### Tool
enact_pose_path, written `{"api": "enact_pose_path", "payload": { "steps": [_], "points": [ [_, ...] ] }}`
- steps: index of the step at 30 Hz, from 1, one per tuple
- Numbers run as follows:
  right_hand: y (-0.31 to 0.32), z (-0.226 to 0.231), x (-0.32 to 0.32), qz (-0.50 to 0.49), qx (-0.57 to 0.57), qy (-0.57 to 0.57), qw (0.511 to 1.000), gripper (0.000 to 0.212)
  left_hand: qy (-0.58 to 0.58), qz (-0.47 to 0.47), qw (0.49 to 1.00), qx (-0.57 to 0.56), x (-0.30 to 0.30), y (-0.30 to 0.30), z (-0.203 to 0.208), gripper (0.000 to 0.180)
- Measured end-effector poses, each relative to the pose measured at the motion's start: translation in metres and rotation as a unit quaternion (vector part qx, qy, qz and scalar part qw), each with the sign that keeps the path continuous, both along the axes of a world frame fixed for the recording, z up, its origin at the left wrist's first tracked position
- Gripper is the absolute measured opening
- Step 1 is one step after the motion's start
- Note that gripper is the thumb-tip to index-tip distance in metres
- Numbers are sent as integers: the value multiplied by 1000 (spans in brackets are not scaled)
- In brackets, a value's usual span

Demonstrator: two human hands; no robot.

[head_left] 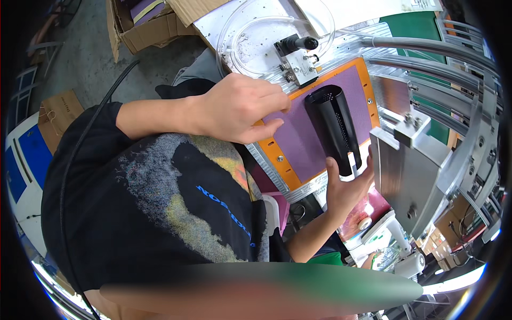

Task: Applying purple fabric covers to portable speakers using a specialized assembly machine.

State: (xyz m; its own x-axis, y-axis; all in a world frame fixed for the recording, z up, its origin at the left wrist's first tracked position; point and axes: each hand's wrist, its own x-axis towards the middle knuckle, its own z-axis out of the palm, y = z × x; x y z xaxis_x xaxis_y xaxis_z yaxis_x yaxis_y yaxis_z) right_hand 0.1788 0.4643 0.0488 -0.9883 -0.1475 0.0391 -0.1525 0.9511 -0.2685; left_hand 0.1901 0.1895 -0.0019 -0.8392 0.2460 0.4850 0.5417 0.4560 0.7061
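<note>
A black, curved shell-like plastic part (pixel 326 122), perforated inside with a long slot along it, stands over a purple pad (pixel 298 138) framed by an orange plate (pixel 368 82). My right hand (pixel 349 186) grips its lower end, thumb on one side and fingers on the other. At the pad's left edge hovers my left hand (pixel 242 109), fingers loosely bent and thumb apart from them. Nothing shows in it. A small metal valve block with a black lever (pixel 298 58) sits at the frame's upper edge, close to the left hand.
Right of the pad stands a metal block assembly (pixel 408 170), with steel rods (pixel 437 48) above it. Clear tubing (pixel 229 32) loops over the white tabletop (pixel 256 45). An open cardboard box (pixel 154 32) is at the upper left. A black cable (pixel 80 144) passes over my left sleeve.
</note>
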Motion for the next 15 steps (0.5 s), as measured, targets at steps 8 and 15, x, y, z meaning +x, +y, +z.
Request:
{"api": "enact_pose_path", "payload": {
  "steps": [8, 15],
  "points": [
    [-36, -5, 20, 131, 140, 93, 977, 72, -88, -2, 992, -87, 7, -2, -3, 20],
    [0, 14, -59, 154, -48, -54, 985, 73, -132, 5, 991, -6, 1, 10, 8, 18]
  ]
}}
